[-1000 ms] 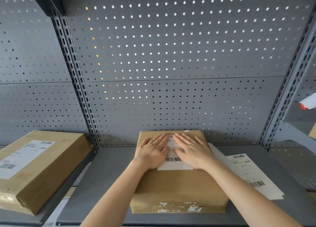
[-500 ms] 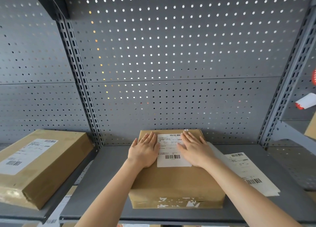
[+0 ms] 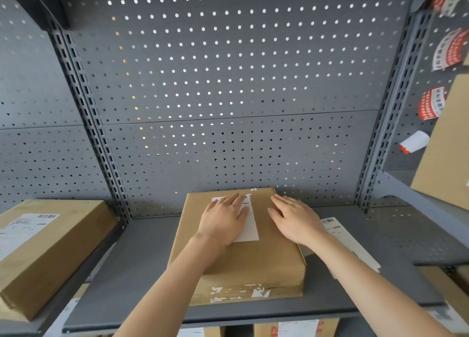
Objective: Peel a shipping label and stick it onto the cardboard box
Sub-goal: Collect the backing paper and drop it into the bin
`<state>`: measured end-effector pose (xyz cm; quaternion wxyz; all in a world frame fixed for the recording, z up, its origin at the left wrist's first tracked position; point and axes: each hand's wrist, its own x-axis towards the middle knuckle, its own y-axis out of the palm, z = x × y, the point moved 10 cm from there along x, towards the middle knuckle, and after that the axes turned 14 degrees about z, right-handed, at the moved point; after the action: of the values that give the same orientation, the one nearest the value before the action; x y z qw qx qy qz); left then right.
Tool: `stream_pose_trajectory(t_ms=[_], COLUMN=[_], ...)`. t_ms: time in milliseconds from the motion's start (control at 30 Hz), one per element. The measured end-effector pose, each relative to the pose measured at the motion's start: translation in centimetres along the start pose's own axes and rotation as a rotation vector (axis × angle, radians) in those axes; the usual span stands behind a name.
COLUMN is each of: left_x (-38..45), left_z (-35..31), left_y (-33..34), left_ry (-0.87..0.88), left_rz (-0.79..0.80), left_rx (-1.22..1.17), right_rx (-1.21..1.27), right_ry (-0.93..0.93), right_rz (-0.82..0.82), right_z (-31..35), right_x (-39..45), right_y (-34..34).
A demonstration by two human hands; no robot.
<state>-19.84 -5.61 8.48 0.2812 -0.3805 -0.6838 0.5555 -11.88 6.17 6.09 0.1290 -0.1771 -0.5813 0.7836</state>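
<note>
A brown cardboard box [image 3: 253, 263] lies flat on the grey metal shelf [image 3: 132, 273] in front of me. A white shipping label [image 3: 250, 226] is stuck on its top. My left hand [image 3: 222, 221] lies flat, palm down, over the label's left part and hides most of its print. My right hand [image 3: 295, 217] lies flat with fingers spread on the bare cardboard to the right of the label, at the box's right edge. Neither hand grips anything.
A sheet of labels [image 3: 340, 235] lies on the shelf right of the box, partly under my right forearm. A second labelled box [image 3: 45, 247] sits on the left shelf. Perforated grey panels stand behind. More cartons and red-white stickers [image 3: 430, 104] are at the right.
My left hand has slid right onto the label, covering its left part. My right hand has slid right off the label onto bare cardboard. The view has shifted towards the right.
</note>
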Motion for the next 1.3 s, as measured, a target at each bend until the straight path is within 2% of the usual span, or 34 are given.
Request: stream_pose_trajectory(t_ms=[133,300,633,900,1300], left_x=[0.3,1.9,3.2,3.0,2.6], left_z=[-4.1,-8.3,-9.6,-9.4,-8.6], left_y=[-0.3,1.1,3.4,2.7,2.1], left_ry=[0.102,0.221,0.224,0.219,0.22], left_rz=[-0.046,-0.016,-0.014,-0.043,-0.081], left_rx=[-0.059,-0.107,-0.061,-0.073,-0.098], right_rx=[0.067,0.087,0.064,0.078,0.028], right_ry=[0.054,0.131,0.202,0.179,0.171], right_rz=[-0.105,-0.124,0.04,0.048,-0.034], right_z=[-2.9,-7.3,-11.4,-11.1,-11.2], right_x=[-2.5,-4.9,-4.5,-3.2,-2.6], right_y=[-2.3,-2.9,1.1,2.2,2.1])
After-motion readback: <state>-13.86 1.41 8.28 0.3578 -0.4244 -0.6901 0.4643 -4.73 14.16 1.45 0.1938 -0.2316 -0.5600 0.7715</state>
